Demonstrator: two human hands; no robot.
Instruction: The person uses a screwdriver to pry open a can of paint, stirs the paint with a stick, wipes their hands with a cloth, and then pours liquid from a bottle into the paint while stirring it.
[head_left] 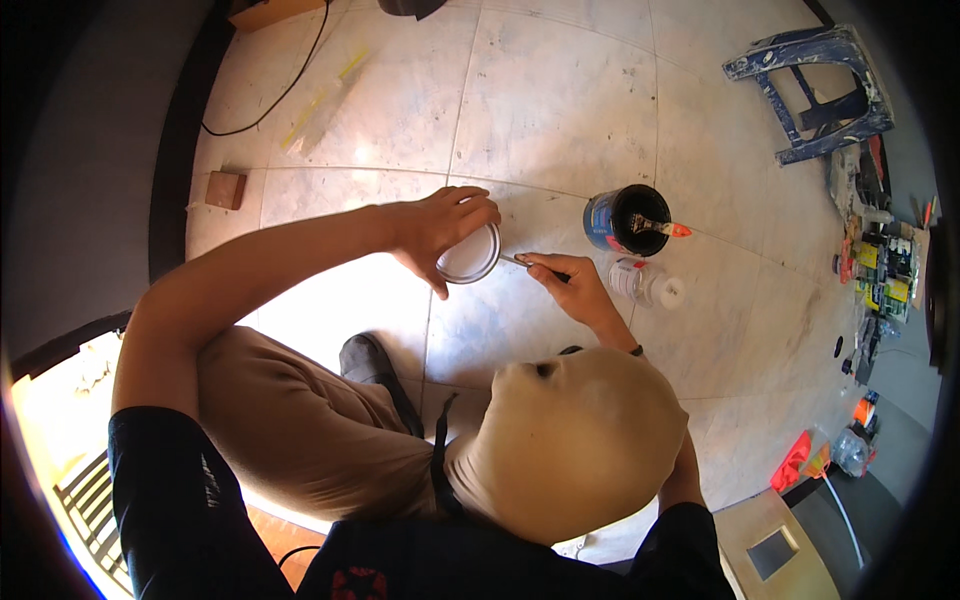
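Left hand (445, 228), fingers clamped on round, shiny-rimmed tin (470, 256); right hand (578, 287), fingers clamped on slim, dark-handled tool (515, 261)

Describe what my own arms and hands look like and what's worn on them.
Your left hand is bare, below a short black fabric sleeve with pale streaks. Your right hand is also ungloved, with a thin dark wristband and a matching short black right sleeve.
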